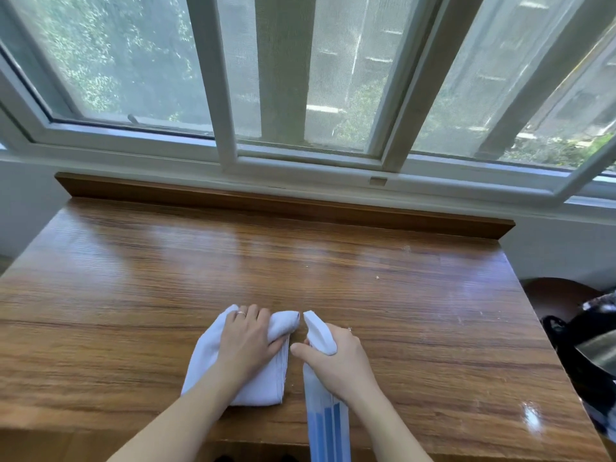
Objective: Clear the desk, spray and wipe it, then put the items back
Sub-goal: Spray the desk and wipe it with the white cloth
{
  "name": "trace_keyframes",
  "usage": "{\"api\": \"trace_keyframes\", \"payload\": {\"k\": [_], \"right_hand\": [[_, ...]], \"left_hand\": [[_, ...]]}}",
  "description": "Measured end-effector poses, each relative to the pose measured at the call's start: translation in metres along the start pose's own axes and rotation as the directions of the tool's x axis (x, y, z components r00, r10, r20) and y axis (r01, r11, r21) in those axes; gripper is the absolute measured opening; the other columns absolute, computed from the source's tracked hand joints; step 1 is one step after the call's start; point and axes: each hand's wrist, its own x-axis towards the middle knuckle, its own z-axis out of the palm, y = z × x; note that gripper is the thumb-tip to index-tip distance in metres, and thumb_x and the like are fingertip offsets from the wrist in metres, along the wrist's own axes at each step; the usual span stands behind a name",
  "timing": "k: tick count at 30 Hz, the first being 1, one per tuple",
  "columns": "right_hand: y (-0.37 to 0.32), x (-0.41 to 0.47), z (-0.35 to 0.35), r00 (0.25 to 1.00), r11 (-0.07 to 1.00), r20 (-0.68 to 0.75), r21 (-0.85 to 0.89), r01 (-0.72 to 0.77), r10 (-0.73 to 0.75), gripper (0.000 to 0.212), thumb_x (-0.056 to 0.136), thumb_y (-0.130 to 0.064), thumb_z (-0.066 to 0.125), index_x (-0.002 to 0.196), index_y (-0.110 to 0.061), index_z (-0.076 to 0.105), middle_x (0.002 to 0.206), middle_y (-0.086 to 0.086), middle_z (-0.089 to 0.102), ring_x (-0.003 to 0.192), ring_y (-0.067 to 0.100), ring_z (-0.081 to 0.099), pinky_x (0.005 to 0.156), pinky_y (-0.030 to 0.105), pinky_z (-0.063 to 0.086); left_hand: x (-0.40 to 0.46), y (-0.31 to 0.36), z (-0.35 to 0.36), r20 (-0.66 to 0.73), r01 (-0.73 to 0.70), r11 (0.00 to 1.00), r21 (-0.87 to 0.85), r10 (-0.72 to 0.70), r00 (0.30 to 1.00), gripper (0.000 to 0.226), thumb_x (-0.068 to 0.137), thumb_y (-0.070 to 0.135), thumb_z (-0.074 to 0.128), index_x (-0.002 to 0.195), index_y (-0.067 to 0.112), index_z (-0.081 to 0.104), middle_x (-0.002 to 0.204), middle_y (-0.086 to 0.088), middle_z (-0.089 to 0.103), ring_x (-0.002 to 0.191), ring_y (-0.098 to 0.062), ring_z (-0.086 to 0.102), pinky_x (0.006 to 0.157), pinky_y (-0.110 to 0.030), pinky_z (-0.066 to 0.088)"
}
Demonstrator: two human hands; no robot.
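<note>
We saw the window [300,78] cut off at the top and both sides, its mesh screens blurring the greenery and buildings outside. The wooden desk [300,261] ran out of view at the near edge and left corner; its glossy grained top bore a few pale specks towards the right, and a raised wooden strip [283,203] lined the back under the white sill. At the right edge a dark round seat [553,295] and some black and patterned things were too cropped for us to identify. Near the front middle lay the folded white cloth [260,371], soft and layered, partly hidden under our left hand [248,338], whose fingers curled over its bunched far end. Just beside it our right hand [336,358] gripped the neck of the spray bottle [328,425], white-headed with blue stripes, its base cut off below
</note>
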Motion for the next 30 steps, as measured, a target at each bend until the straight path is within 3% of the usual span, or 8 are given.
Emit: {"api": "trace_keyframes", "payload": {"k": [7, 17, 24, 27, 30], "right_hand": [[-0.009, 0.005, 0.002, 1.000, 0.999, 0.026, 0.032, 0.003, -0.004, 0.038, 0.071, -0.043, 0.071, 0.079, -0.008, 0.058, 0.064, -0.009, 0.051, 0.058, 0.006, 0.043, 0.058, 0.026, 0.037], [-0.036, 0.021, -0.003, 1.000, 0.999, -0.023, 0.036, -0.011, 0.011, 0.035, 0.075, -0.041, 0.073, 0.077, -0.009, 0.059, 0.065, -0.007, 0.053, 0.062, 0.008, 0.046, 0.061, 0.027, 0.037], [-0.053, 0.033, 0.005, 0.997, 0.997, -0.057, 0.063, -0.047, 0.051, 0.020, 0.067, -0.049, 0.073, 0.058, -0.039, 0.057, 0.058, -0.019, 0.057, 0.054, -0.001, 0.048, 0.050, 0.013, 0.033], [-0.056, 0.039, 0.005, 0.995, 0.995, -0.077, 0.086, -0.054, 0.060, 0.019, 0.064, -0.050, 0.071, 0.059, -0.039, 0.057, 0.058, -0.019, 0.056, 0.055, -0.001, 0.048, 0.051, 0.014, 0.033], [-0.055, 0.043, 0.005, 0.993, 0.996, -0.100, 0.061, -0.058, 0.064, 0.027, 0.063, -0.051, 0.071, 0.065, -0.028, 0.057, 0.060, -0.015, 0.056, 0.058, 0.002, 0.047, 0.055, 0.020, 0.035]], "left_hand": [[-0.041, 0.001, 0.007, -0.045, -0.027, 0.999, -0.019, 0.026, 0.999, 0.045, 0.073, 0.061, 0.058, 0.072, 0.016, 0.060, 0.071, -0.001, 0.055, 0.064, -0.027, 0.057, 0.060, -0.037, 0.043], [0.005, -0.012, 0.003, 0.011, -0.087, 0.996, -0.025, 0.087, 0.996, 0.046, 0.074, 0.061, 0.054, 0.065, 0.016, 0.055, 0.065, -0.001, 0.054, 0.061, -0.027, 0.057, 0.056, -0.037, 0.043], [0.065, -0.025, -0.008, -0.088, -0.119, 0.993, -0.009, 0.117, 0.989, 0.040, 0.070, 0.049, 0.042, 0.058, 0.012, 0.053, 0.058, -0.005, 0.050, 0.049, -0.027, 0.053, 0.049, -0.034, 0.043], [0.073, -0.022, -0.009, -0.057, -0.122, 0.992, -0.005, 0.122, 0.991, 0.038, 0.069, 0.044, 0.040, 0.058, 0.011, 0.053, 0.056, -0.006, 0.050, 0.048, -0.027, 0.052, 0.047, -0.035, 0.042], [0.064, -0.022, -0.008, 0.017, -0.102, 0.995, 0.000, 0.102, 0.995, 0.043, 0.070, 0.053, 0.043, 0.060, 0.013, 0.055, 0.060, -0.004, 0.053, 0.053, -0.026, 0.054, 0.051, -0.035, 0.044]]}}
